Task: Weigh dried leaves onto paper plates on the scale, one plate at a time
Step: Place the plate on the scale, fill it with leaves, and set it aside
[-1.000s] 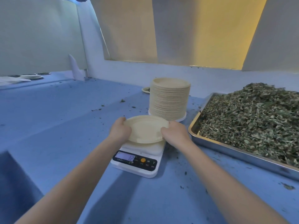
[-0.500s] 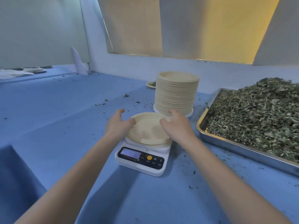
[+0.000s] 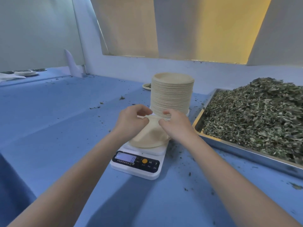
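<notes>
While the paper plate point(image 3: 148, 136) sits tilted on the white scale point(image 3: 139, 161), its far rim is lifted and pinched from both sides. On the left, that rim is gripped by the left hand point(image 3: 131, 122), fingers curled over the top edge and thumb pressed beneath. On the right, the same edge is pinched by the right hand point(image 3: 176, 126), fingertips bent down onto the rim beside the left ones. The near edge of the plate is rested on the scale's platform, and the plate's inside is seen bare, with no leaves in it. Whether one plate or two stuck together are being held cannot be told. A lit display point(image 3: 125, 158) is shown on the scale's dark front panel, but its digits are too blurred to be read; an orange button point(image 3: 144, 161) is seen beside it. Just behind the hands, a tall stack of plates point(image 3: 172, 95) is stood upright on the blue table point(image 3: 57, 128). To the right, a metal tray point(image 3: 246, 153) is heaped with dried leaves point(image 3: 259, 115). Loose crumbs of leaf are scattered over the table around the scale, and a small dish point(image 3: 146, 86) is glimpsed behind the stack.
</notes>
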Action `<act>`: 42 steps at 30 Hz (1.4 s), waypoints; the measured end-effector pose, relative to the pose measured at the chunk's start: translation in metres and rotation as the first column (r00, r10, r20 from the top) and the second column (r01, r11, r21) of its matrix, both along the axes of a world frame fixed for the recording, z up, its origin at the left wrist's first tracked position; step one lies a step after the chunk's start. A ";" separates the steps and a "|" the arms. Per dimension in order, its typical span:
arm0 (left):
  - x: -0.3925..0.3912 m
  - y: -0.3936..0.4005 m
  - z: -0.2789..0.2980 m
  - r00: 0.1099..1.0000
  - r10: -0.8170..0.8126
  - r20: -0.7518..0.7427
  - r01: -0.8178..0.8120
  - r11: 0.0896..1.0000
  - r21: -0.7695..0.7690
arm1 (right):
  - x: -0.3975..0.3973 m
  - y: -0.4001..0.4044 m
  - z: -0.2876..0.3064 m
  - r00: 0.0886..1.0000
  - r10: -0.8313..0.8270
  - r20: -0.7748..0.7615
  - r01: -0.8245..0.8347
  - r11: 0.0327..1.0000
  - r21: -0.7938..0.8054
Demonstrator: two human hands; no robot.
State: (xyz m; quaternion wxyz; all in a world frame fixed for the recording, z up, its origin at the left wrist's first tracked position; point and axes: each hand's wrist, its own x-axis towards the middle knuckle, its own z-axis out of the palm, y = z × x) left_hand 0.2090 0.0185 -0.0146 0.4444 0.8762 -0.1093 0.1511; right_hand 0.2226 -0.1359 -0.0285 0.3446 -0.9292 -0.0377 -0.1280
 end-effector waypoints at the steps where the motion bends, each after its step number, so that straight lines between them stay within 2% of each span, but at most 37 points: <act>1: 0.001 -0.008 0.002 0.999 -0.040 -0.005 0.040 0.999 0.025 | -0.001 -0.005 0.003 1.000 0.000 0.006 0.000 1.000 -0.009; 7: 0.009 -0.071 0.011 0.981 -0.194 -0.007 0.194 0.980 0.040 | -0.012 -0.048 0.019 0.999 -0.017 0.046 0.019 0.998 -0.051; 12: 0.021 -0.138 0.007 0.951 -0.278 -0.136 0.303 0.927 0.222 | -0.023 -0.111 0.027 0.987 -0.160 -0.005 0.157 0.971 -0.182; 15: 0.029 -0.174 0.002 0.917 -0.311 -0.248 0.386 0.847 0.366 | -0.029 -0.151 0.026 0.960 -0.268 -0.080 0.224 0.909 -0.351; 19: 0.043 -0.206 -0.007 0.875 -0.256 -0.411 0.464 0.688 0.558 | -0.030 -0.190 0.018 0.888 -0.390 -0.244 0.221 0.827 -0.518; 21: 0.049 -0.217 -0.012 0.855 -0.238 -0.462 0.486 0.678 0.552 | -0.026 -0.201 0.010 0.865 -0.402 -0.301 0.183 0.811 -0.556; 25: 0.055 -0.231 -0.021 0.846 -0.312 -0.433 0.502 0.741 0.446 | -0.015 -0.202 -0.001 0.886 -0.349 -0.305 0.129 0.818 -0.561; 27: 0.057 -0.234 -0.025 0.806 -0.363 -0.468 0.541 0.774 0.331 | -0.012 -0.202 -0.003 0.904 -0.288 -0.315 0.073 0.831 -0.551; 29: 0.060 -0.230 -0.022 0.810 -0.377 -0.450 0.539 0.780 0.317 | -0.015 -0.205 0.002 0.924 -0.191 -0.330 0.012 0.880 -0.475; 31: 0.067 -0.224 -0.016 0.877 -0.331 -0.348 0.471 0.736 0.486 | -0.025 -0.212 0.012 0.931 -0.133 -0.341 -0.010 0.922 -0.387; 32: 0.069 -0.223 -0.014 0.885 -0.319 -0.338 0.460 0.707 0.537 | -0.031 -0.216 0.017 0.930 -0.147 -0.337 -0.003 0.914 -0.407; 34: 0.068 -0.223 -0.012 0.834 -0.330 -0.442 0.535 0.680 0.501 | -0.041 -0.220 0.023 0.901 -0.249 -0.354 0.016 0.837 -0.547; 36: 0.062 -0.230 -0.012 0.760 -0.357 -0.544 0.615 0.666 0.422 | -0.047 -0.218 0.026 0.836 -0.345 -0.426 -0.024 0.753 -0.657; 39: 0.058 -0.236 -0.016 0.734 -0.428 -0.527 0.655 0.651 0.384 | -0.042 -0.213 0.025 0.785 -0.319 -0.530 -0.078 0.799 -0.596; 42: 0.056 -0.232 -0.016 0.700 -0.484 -0.525 0.699 0.616 0.364 | -0.033 -0.213 0.016 0.851 -0.225 -0.474 -0.095 0.823 -0.560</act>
